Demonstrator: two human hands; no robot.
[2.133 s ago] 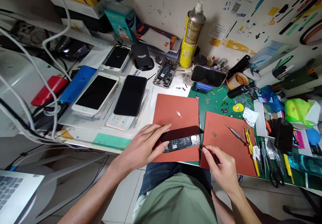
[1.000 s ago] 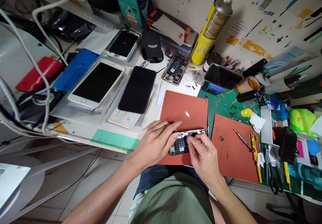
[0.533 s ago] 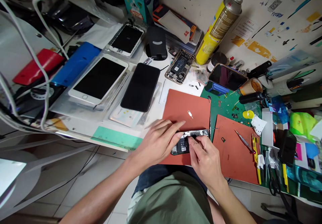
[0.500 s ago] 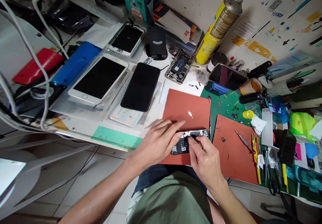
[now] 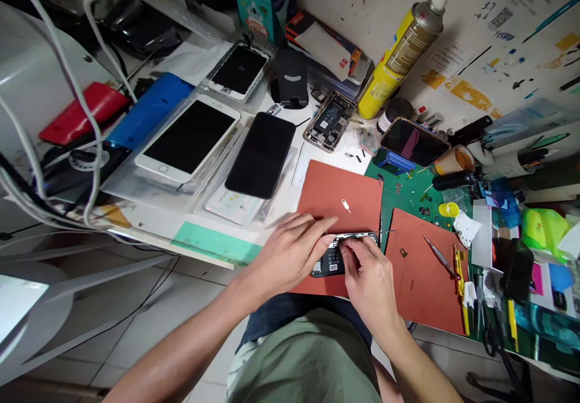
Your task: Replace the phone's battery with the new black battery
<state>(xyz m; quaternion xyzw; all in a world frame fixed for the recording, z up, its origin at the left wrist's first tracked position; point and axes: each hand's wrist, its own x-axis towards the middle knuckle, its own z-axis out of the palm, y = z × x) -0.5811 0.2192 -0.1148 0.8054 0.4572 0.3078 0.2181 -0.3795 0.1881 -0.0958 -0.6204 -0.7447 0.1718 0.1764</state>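
The left hand (image 5: 292, 253) lay half-open, fingers steadying the opened phone (image 5: 338, 257) on the red mat (image 5: 335, 194). The right hand (image 5: 369, 270) pinched at its innards, fingertips together. The battery label's print was unreadable.

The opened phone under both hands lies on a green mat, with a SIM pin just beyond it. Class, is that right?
Not quite. The head view shows the opened phone on a red mat, not a green one. Both the left hand and right hand are on it, and the SIM pin lies just beyond.
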